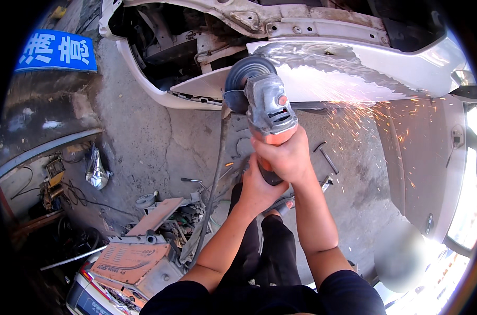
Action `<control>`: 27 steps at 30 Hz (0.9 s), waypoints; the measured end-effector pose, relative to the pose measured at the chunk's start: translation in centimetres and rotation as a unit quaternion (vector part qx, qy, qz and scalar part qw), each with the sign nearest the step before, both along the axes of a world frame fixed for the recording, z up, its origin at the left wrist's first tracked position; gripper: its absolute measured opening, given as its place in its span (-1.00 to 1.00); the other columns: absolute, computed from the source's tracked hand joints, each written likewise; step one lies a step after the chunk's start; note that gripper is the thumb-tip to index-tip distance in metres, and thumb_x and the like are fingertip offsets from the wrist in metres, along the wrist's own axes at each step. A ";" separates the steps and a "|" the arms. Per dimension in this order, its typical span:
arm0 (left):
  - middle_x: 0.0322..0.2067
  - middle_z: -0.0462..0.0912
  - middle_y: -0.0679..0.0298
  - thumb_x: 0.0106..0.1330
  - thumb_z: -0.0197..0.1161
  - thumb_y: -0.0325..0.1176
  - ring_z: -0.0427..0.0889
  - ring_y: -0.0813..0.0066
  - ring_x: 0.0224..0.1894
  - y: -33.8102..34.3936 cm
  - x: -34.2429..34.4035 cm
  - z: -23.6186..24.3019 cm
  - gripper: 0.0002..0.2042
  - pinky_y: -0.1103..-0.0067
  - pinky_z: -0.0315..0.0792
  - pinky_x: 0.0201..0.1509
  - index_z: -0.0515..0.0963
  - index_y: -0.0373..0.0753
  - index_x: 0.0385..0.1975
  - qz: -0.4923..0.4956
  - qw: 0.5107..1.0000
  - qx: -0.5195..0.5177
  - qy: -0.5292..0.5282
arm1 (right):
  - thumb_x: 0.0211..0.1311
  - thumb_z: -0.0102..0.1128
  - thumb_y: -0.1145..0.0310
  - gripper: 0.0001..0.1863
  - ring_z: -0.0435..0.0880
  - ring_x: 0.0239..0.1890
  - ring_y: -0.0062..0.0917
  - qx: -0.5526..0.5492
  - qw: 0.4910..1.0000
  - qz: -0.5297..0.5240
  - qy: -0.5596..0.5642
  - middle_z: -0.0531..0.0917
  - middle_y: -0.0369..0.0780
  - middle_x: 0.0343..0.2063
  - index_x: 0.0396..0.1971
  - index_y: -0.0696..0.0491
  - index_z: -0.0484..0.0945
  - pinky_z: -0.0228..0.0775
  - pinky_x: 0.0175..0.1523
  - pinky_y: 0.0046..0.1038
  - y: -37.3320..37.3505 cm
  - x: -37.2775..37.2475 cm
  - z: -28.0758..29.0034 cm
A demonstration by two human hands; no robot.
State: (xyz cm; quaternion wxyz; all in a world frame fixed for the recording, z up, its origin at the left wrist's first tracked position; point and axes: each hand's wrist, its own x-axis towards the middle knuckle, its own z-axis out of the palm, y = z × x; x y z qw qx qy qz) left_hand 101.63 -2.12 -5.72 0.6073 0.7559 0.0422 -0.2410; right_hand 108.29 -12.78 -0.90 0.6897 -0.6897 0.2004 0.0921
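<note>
Both my hands grip an angle grinder point(271, 102) with a grey head and an orange body. My right hand point(287, 157) wraps round the body just behind the head. Lower on the handle, my left hand point(260, 189) is closed round it, its fingers partly hidden. The dark round disc point(249, 71) is at the white car fender point(322, 84), by a grey, scraped patch point(322, 55). Orange sparks point(375, 113) fly off to the right and down. A dark cable or hose point(216, 173) runs along the left of my arms.
Beyond the fender lies the car's open front point(196, 47). A car door point(433, 157) stands at right. On the concrete floor lie a hammer point(328, 157) and a screwdriver point(191, 180). An orange box point(131, 261) with tools sits lower left, and a blue sign point(60, 51) upper left.
</note>
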 end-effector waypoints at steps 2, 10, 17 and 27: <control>0.08 0.48 0.02 -0.13 0.53 -0.26 0.52 0.17 0.11 -0.1 0.0 0.1 -0.13 0.36 0.41 0.11 0.14 -0.23 0.20 0.001 1.000 -0.001 0.003 | -0.14 0.39 0.43 -0.65 0.58 -0.32 -0.67 -0.001 1.000 -0.007 -0.011 0.66 -0.27 -0.38 -0.29 0.18 0.53 0.44 -0.17 -0.53 0.1 -0.1 0.0; 0.08 0.48 0.02 -0.13 0.53 -0.25 0.53 0.17 0.10 -0.5 0.3 0.7 -0.12 0.36 0.43 0.08 0.13 -0.23 0.21 0.006 0.999 0.029 0.023 | -0.16 0.43 0.36 -0.58 0.62 -0.30 -0.61 -0.004 1.000 0.010 -0.012 0.68 -0.21 -0.36 -0.26 0.20 0.52 0.47 -0.13 -0.50 -0.2 0.3 0.5; 0.06 0.49 0.00 -0.13 0.53 -0.26 0.52 0.15 0.10 -0.4 -0.2 1.4 -0.11 0.35 0.42 0.10 0.12 -0.26 0.21 0.006 1.000 0.000 0.013 | -0.09 0.34 0.48 -0.76 0.49 -0.37 -0.73 -0.014 0.999 0.014 -0.038 0.61 -0.34 -0.43 -0.36 0.19 0.55 0.40 -0.24 -0.56 -0.1 0.1 1.3; -0.20 0.58 -0.04 -0.11 0.49 -0.28 0.62 0.02 -0.12 -0.8 -0.2 2.1 -0.29 0.32 0.49 -0.08 0.20 -0.34 0.01 0.028 0.998 0.049 -0.036 | -0.08 0.31 0.53 -0.73 0.51 -0.34 -0.71 0.034 0.998 0.032 -0.039 0.62 -0.35 -0.39 -0.29 0.20 0.58 0.40 -0.22 -0.56 -0.8 -0.1 0.4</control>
